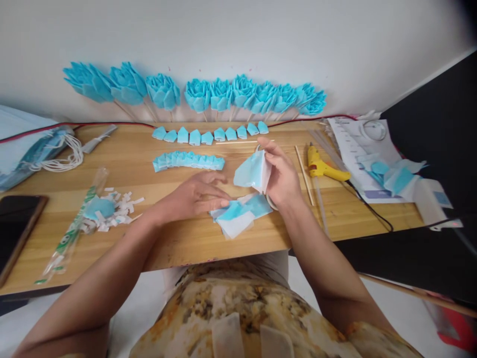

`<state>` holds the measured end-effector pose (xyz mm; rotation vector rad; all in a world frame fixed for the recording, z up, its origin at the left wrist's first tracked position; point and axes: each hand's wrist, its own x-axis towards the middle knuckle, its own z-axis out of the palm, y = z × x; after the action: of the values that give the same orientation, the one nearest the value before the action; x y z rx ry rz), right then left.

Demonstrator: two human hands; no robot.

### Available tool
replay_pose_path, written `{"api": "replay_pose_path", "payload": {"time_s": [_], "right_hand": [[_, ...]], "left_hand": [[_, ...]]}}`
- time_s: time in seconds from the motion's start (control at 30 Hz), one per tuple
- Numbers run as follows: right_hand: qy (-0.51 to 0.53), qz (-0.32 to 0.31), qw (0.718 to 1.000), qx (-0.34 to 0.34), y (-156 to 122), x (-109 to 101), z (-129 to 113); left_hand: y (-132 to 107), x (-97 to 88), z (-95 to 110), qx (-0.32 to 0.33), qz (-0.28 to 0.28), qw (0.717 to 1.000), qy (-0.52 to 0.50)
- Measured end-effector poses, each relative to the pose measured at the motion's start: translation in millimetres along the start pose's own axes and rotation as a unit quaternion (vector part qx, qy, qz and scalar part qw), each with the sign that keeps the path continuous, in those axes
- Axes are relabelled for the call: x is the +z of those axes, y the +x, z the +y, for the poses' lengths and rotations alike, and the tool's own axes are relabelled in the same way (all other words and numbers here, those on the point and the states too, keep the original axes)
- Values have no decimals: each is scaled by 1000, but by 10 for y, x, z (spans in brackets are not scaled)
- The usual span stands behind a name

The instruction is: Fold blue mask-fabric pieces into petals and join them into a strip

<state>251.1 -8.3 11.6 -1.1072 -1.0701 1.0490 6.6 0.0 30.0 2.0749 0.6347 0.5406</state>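
My right hand is closed on a folded piece of blue and white mask fabric, raised a little above the table. A thin white loop shows at its fingertips. Below it, a small pile of blue and white fabric pieces lies on the wooden table. My left hand is open with its fingers apart, its thumb at the left edge of that pile. Just beyond lie a row of overlapping blue petals and a row of separate folded blue petals.
Blue fabric flowers on sticks lean against the wall. At right are a yellow glue gun, its cord and a wooden stick. White scraps, a plastic wrapper, a phone and white cords lie left.
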Motion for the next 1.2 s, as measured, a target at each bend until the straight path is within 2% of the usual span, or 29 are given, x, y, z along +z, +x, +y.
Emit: {"api": "replay_pose_path", "payload": {"time_s": [0.1, 0.17, 0.3, 0.37, 0.4, 0.47, 0.53, 0.57, 0.63, 0.77, 0.93, 1.07, 1.2], "right_hand": [[18, -40, 999, 17, -57, 63, -43], [25, -85, 996, 27, -90, 90, -53], [21, -170, 984, 38, -137, 139, -90], [-9, -195, 980, 33, -148, 175, -135], [-30, -200, 979, 25, -148, 196, -160], [-80, -194, 978, -5, -141, 243, -208], [-127, -178, 975, -39, -128, 294, -243], [-144, -171, 973, -53, -121, 320, -256], [-167, -162, 970, -70, -109, 373, -273], [-191, -169, 962, -99, -83, 450, -291], [-176, -187, 961, -107, 3, 410, -231], [-127, -139, 977, -100, 68, 321, -103], [-120, -102, 980, -123, 32, 301, -52]], "left_hand": [[23, 15, -2, -20, 103, 994, -30], [42, 36, 3, -50, 137, 988, -51], [64, 90, 11, -111, 126, 976, -136], [67, 112, 10, -110, 126, 968, -185], [67, 120, 9, -103, 143, 964, -198], [65, 126, 13, -85, 215, 955, -187], [61, 121, 26, -66, 296, 943, -135], [59, 118, 35, -58, 317, 940, -108], [57, 115, 55, -51, 315, 945, -73], [67, 121, 71, -68, 267, 960, -58], [77, 105, 20, -60, 263, 960, -71], [81, 86, -42, -74, 277, 954, -85], [89, 89, -78, -95, 284, 951, -76]]}}
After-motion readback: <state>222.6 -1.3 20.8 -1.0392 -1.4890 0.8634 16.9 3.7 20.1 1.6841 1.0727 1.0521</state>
